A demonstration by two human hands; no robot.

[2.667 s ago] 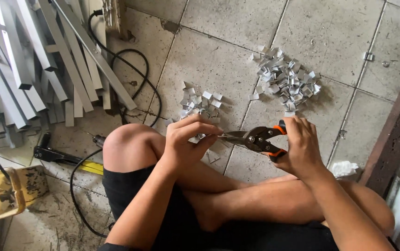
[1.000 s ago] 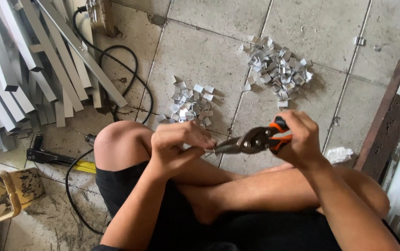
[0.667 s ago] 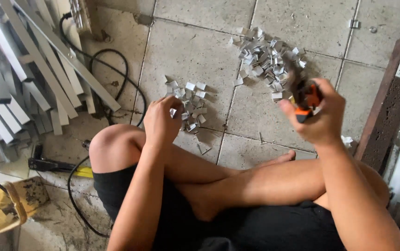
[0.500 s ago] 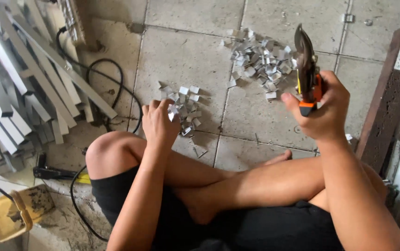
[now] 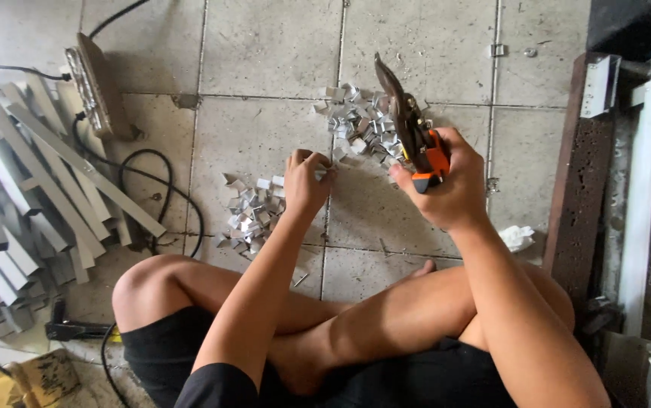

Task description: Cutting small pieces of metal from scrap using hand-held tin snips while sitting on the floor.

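I sit cross-legged on a tiled floor. My right hand [image 5: 450,193] grips orange-handled metal snips [image 5: 410,132], blades pointing up and away over the far pile of small cut metal pieces [image 5: 356,125]. My left hand [image 5: 306,181] is stretched forward between the two piles with its fingers curled, pinching what looks like a small metal piece [image 5: 325,173] at the fingertips. A nearer pile of similar pieces [image 5: 252,215] lies just left of that hand.
Long aluminium profile strips [image 5: 38,189] are heaped at the left, with a black cable [image 5: 163,181] and a flat lamp-like device [image 5: 95,87] beside them. A yellow bucket [image 5: 23,381] stands at bottom left. Right: crumpled white paper [image 5: 518,238], a dark plank [image 5: 579,189], white frames [image 5: 639,204].
The snips and my left hand were together at my knee on a small piece. They have parted: my right hand lifted the snips up and right, my left hand reached forward past the near pile.
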